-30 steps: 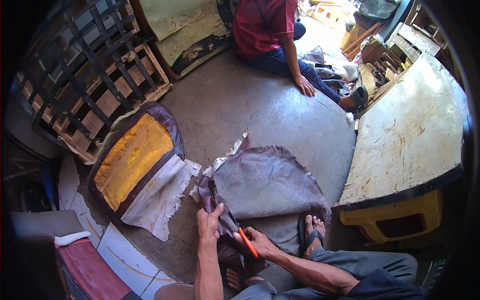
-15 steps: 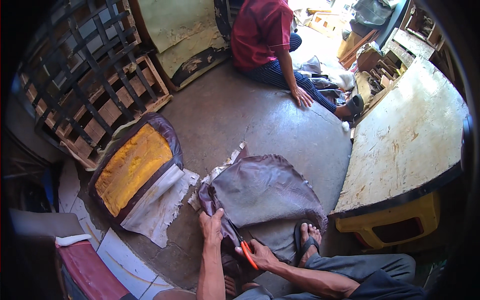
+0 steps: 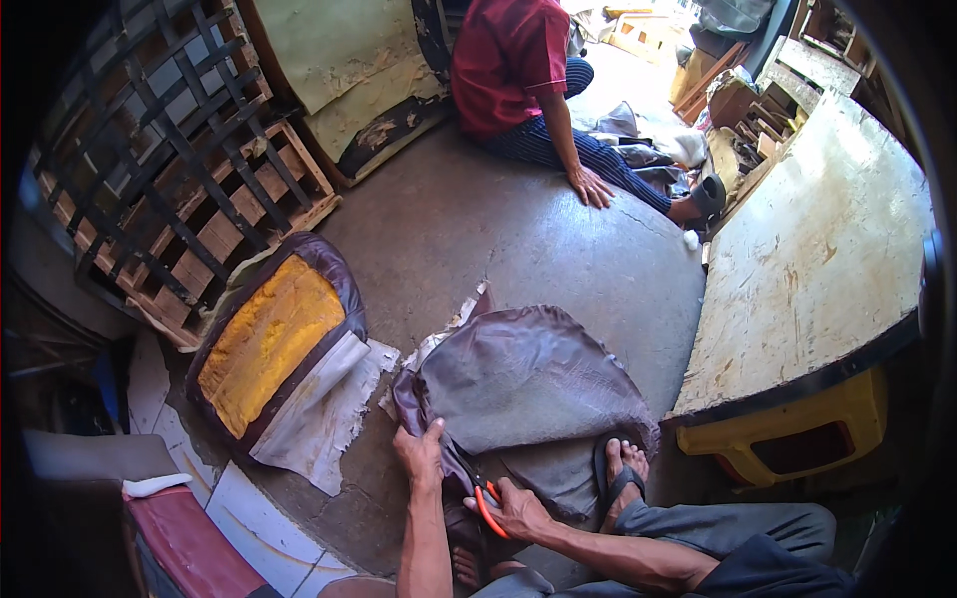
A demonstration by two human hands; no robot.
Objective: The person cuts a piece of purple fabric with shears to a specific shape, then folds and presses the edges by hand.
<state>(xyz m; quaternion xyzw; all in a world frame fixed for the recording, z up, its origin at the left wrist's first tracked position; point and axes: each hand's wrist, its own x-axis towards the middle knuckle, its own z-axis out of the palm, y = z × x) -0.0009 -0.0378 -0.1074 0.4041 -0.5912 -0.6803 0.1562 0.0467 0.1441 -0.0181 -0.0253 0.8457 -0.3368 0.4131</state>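
Observation:
A dark maroon leather cover [image 3: 528,384] lies spread on the floor before me, its greyish side partly showing. My left hand [image 3: 423,454] is closed on its left edge, thumb on top. In my right hand [image 3: 520,510] is a pair of scissors [image 3: 486,512] with orange handles, which are spread apart. The dark blades point up and left into the folds beside my left hand; their tips are hard to make out. My sandalled foot [image 3: 624,468] rests at the cover's lower right edge.
At left lies a cushion piece [image 3: 269,344] with yellow foam and a torn pale flap. Behind it leans a wooden frame with black straps [image 3: 199,164]. A person in a red shirt [image 3: 513,70] sits on the floor ahead. A worn pale board [image 3: 802,259] stands at right.
The scissors' handles have come further apart. Both hands stay at nearly the same spot on the cover. The whole view has shifted slightly.

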